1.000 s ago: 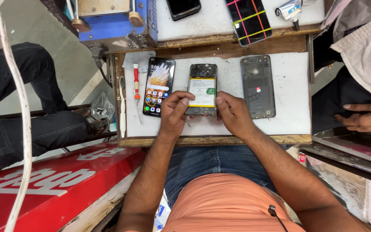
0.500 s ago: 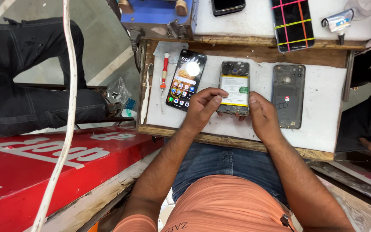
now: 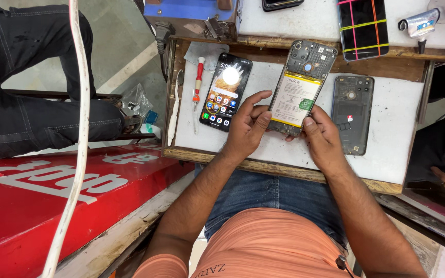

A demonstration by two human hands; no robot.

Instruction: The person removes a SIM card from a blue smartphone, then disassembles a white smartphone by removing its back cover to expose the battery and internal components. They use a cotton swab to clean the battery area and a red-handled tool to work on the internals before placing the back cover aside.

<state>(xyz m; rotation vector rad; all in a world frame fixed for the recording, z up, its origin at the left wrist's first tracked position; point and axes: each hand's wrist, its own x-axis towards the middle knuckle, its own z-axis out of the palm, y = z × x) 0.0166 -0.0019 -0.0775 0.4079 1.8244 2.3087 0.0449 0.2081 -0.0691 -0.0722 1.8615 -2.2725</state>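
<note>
Left hand [image 3: 245, 131] | grip closed on opened phone [image 3: 298, 87] | right hand [image 3: 325, 141] | grip closed on its lower edge | lit phone [image 3: 226, 91] and back cover [image 3: 353, 114] laid on counter [image 3: 392, 149]

On the surface [image 3: 387, 170], the opened phone [image 3: 300, 87] lies near the middle, its far end reaching toward the far edge. The left grip [image 3: 245, 131] holds its near left side and the right grip [image 3: 323, 139] its near right corner. Left of it lies the lit phone [image 3: 226, 91]; further left, near the left edge, lie the screwdriver [image 3: 198, 82] and a thin pry tool [image 3: 174, 108]. The back cover [image 3: 352, 114] lies to the right of the opened phone, apart from the right edge.
</note>
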